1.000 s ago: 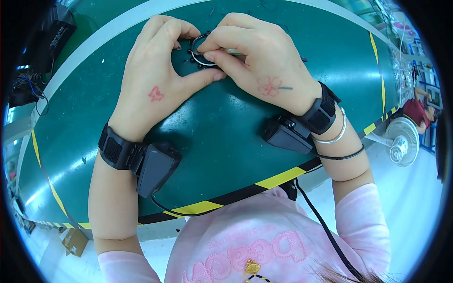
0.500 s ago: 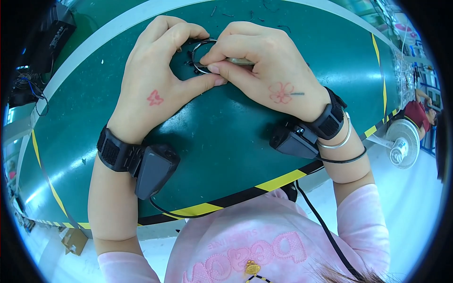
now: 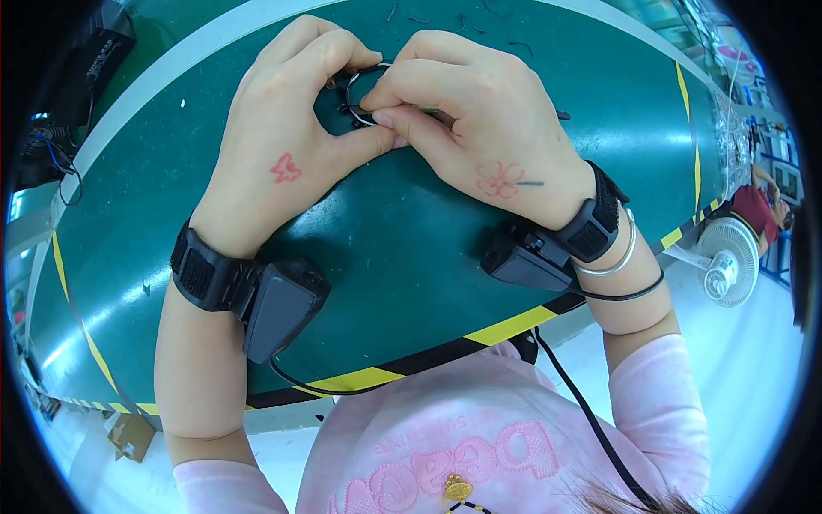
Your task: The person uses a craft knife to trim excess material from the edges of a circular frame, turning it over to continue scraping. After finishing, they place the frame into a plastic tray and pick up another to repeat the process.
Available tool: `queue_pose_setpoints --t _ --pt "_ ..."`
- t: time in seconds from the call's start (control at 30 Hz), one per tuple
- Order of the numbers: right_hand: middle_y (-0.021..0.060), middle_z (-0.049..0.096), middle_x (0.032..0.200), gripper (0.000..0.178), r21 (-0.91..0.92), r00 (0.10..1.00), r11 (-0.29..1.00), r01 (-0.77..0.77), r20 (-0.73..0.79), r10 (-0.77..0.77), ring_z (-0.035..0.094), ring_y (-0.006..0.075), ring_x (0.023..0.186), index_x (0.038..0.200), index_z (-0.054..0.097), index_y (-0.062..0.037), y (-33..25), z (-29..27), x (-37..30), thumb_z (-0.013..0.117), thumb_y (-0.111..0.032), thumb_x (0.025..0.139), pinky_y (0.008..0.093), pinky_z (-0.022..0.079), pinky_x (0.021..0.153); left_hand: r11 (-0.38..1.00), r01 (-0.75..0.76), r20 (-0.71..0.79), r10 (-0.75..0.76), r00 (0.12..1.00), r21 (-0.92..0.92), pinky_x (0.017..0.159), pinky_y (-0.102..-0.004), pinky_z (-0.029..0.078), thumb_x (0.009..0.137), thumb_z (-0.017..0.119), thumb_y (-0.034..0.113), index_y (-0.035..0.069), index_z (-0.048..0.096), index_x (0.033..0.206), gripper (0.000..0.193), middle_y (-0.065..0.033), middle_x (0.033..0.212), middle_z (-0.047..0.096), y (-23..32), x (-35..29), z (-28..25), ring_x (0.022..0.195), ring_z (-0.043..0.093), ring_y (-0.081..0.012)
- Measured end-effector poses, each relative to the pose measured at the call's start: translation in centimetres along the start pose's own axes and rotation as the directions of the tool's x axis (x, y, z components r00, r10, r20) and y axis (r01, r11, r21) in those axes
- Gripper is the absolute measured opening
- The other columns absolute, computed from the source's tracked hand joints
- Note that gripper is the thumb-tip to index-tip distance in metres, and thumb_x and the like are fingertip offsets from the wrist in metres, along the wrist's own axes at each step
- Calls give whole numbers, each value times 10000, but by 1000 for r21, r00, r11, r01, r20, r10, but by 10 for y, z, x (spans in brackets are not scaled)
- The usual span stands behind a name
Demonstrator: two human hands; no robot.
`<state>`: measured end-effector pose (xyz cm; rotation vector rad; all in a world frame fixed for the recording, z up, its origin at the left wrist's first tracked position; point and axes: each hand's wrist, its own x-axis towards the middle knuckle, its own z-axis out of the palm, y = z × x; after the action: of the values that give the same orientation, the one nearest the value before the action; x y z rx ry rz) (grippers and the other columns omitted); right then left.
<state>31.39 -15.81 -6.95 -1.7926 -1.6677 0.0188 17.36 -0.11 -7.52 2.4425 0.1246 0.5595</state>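
A thin round ring [image 3: 352, 88], dark with a shiny edge, is held just above the green table between my hands. My left hand [image 3: 276, 128] curves around its far and near sides, closed on it with fingertips and thumb. Small dark tabs show at the ring's left edge. My right hand [image 3: 484, 107] is closed in a pinch at the ring's near right side, its thumb and index finger meeting over a slim tool [image 3: 435, 113]. Most of that tool is hidden under my right fingers, and its tip cannot be made out. My two thumbs nearly touch.
Several thin black scraps [image 3: 462, 23] lie beyond my hands on the green table [image 3: 385, 248]. Black-yellow tape [image 3: 514, 328] marks the near edge. A black device [image 3: 107, 43] with cables is at far left. A white fan [image 3: 728, 261] and a person [image 3: 753, 210] are at right.
Both hands and the ring have shifted slightly away from me. My right fingers have turned a little, covering more of the slim tool.
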Motion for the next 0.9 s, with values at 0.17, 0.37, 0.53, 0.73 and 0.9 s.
queue_pose_setpoints --t 0.17,0.37,0.53,0.73,0.9 --pt "40 638 854 14 -57 1000 998 4 -3 -4 688 276 776 904 756 -153 -3 1 0 744 -146 905 379 541 612 1000 12 11 -12 1000 4 857 -322 524 765 867 75 54 660 1105 398 -63 1084 595 0 -1 1 957 588 -234" --pt "42 626 846 18 -107 999 994 -1 -37 -3 686 273 760 913 756 -156 -5 3 -1 748 -143 902 379 535 593 1000 -8 1 8 1000 12 850 -322 524 773 861 80 51 654 1100 389 -67 1069 584 -2 0 3 940 583 -234" --pt "44 630 862 54 -83 998 996 27 -58 -32 680 266 749 937 757 -145 -2 4 0 762 -123 888 365 535 605 1000 -24 -12 24 1000 11 843 -322 522 777 862 88 49 644 1092 384 -68 1056 576 -2 1 3 932 578 -236" --pt "51 651 902 102 -96 998 995 6 -68 -13 671 256 749 969 761 -119 -4 6 1 772 -77 877 337 544 646 998 -57 -54 59 997 38 836 -322 520 782 858 88 52 629 1076 375 -69 1048 572 -6 -1 7 924 574 -237" --pt "52 646 891 88 -112 995 994 10 -96 -21 667 256 743 963 762 -121 -3 9 1 765 -77 887 337 543 642 997 -63 -59 65 996 35 830 -317 517 787 857 90 52 616 1057 364 -69 1036 570 -5 -1 8 916 569 -234"
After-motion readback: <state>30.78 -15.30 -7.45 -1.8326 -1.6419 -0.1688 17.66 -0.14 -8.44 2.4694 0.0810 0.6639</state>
